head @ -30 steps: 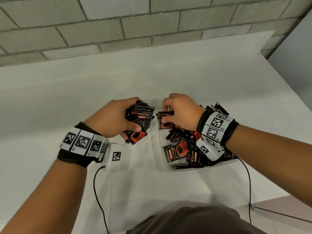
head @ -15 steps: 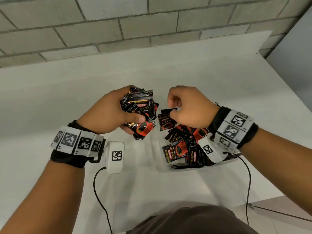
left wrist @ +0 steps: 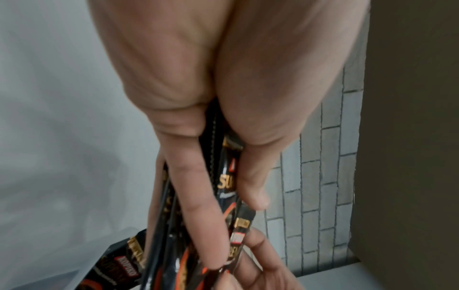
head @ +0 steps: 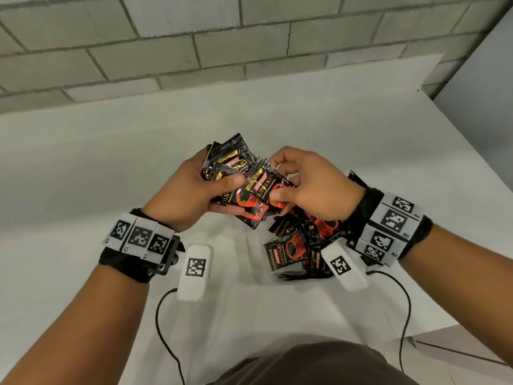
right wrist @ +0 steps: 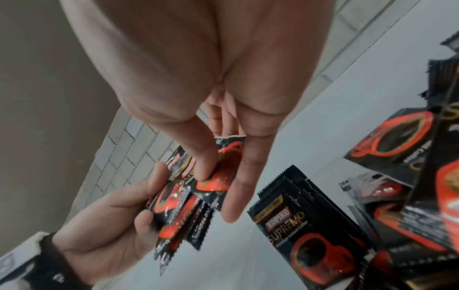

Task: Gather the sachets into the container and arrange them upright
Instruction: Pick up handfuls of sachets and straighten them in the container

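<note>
The left hand [head: 191, 190] grips a fanned bunch of sachets [head: 230, 165] above the tabletop [head: 111, 162], thumb pressed across the front; at least four overlap, but the exact count cannot be told. The right hand [head: 313, 187] pinches one single sachet [head: 263, 182] (black with a red cup) against that bunch. Under the right wrist, towards the tabletop's near right edge, the clear container [head: 273, 273] holds a jumbled heap of more sachets [head: 291, 245], too tangled to count.
</note>
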`<state>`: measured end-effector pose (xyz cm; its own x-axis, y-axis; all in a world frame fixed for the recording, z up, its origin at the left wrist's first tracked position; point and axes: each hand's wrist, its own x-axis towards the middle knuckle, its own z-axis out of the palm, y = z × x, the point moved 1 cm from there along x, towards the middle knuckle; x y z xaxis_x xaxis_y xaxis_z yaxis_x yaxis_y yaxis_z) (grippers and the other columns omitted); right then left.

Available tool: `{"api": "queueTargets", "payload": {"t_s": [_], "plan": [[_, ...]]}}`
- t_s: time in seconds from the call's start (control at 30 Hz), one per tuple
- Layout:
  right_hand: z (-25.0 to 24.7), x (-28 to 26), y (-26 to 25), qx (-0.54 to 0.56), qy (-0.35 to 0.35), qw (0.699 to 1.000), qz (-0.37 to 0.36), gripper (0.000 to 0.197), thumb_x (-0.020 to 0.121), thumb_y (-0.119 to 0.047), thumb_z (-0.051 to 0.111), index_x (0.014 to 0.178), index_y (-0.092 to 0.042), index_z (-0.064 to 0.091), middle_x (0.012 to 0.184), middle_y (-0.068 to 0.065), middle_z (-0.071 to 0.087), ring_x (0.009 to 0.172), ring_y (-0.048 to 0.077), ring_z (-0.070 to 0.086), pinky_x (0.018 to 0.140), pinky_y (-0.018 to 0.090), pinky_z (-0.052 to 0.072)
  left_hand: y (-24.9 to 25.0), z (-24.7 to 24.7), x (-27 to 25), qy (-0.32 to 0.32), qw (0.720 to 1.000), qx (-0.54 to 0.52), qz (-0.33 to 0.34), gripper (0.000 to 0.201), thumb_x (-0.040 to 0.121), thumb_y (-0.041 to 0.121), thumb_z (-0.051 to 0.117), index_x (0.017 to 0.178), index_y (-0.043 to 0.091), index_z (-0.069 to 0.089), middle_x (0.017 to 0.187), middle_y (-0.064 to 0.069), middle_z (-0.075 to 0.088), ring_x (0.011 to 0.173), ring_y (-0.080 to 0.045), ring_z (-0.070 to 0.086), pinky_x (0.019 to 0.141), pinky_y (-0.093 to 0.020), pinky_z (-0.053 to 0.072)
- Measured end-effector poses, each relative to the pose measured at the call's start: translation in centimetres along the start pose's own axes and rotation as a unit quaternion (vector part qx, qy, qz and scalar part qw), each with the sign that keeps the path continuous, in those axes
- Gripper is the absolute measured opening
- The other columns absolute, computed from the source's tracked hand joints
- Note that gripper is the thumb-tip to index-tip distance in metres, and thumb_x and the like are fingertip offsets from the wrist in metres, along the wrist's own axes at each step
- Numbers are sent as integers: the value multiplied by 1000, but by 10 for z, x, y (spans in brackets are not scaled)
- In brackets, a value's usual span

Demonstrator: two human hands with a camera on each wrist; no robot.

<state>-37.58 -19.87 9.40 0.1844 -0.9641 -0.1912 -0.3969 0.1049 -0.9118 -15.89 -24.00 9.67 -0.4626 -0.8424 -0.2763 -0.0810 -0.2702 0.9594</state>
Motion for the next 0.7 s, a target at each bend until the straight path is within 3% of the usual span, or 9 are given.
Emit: {"api": "queueTargets", "payload": {"t_s": [0.07, 0.13, 0.2, 0.27, 0.37, 0.53, 0.7], "plan": [[-2, 1, 1, -35, 7, 999, 5, 26, 93, -4, 67, 112, -18, 56, 115, 9, 67, 71, 31, 75, 67, 49, 63, 0, -5, 1, 12, 1000, -22, -7, 45, 82, 14, 72, 124, 18, 57, 113, -2, 75, 97, -27, 76, 66, -39, 63], [-5, 2, 1, -40, 32, 999, 9, 14, 96, -8, 62, 107, -16, 59, 112, 6, 70, 71, 29, 76, 66, 50, 63, -1, -10, 2, 30, 999, -20, -7, 44, 80, 15, 74, 121, 18, 59, 113, -4, 75, 98, -28, 76, 65, -40, 63], [-9, 1, -3, -25, 53, 998, 4, 6, 97, -8, 62, 103, -9, 62, 98, 4, 74, 72, 23, 76, 61, 38, 62, -3, -14, 3, 45, 999, -6, -6, 44, 79, 16, 76, 119, 18, 60, 111, -6, 75, 97, -30, 76, 65, -43, 63], [-14, 0, -6, -64, 49, 997, -10, 3, 94, -13, 69, 95, -15, 66, 89, 1, 76, 74, 16, 75, 63, 27, 57, -4, -18, 3, 57, 998, 1, -9, 39, 83, 12, 75, 119, 18, 60, 111, -7, 75, 97, -31, 76, 65, -43, 63], [-15, 0, -4, -107, 28, 994, -2, 9, 87, -18, 75, 90, -22, 68, 85, -1, 77, 74, 14, 74, 76, 33, 58, -5, -27, 3, 79, 997, 5, -8, 32, 89, 6, 73, 117, 18, 61, 111, -8, 75, 96, -31, 76, 65, -42, 63], [-12, 1, 0, -177, 52, 983, 19, 13, 75, -10, 72, 78, -21, 66, 73, -2, 69, 48, 7, 55, 51, 25, 48, -1, -43, 1, 106, 994, 8, 3, 32, 88, 7, 73, 115, 18, 62, 107, -4, 77, 95, -30, 77, 66, -42, 64], [0, 10, 12, -248, 18, 968, 18, 12, 76, -17, 81, 85, -23, 77, 81, -9, 68, 67, 2, 58, 58, 3, 40, -2, -48, -3, 110, 993, 33, -3, 39, 87, 9, 75, 123, 15, 60, 117, -9, 74, 99, -32, 76, 69, -47, 64]]}}
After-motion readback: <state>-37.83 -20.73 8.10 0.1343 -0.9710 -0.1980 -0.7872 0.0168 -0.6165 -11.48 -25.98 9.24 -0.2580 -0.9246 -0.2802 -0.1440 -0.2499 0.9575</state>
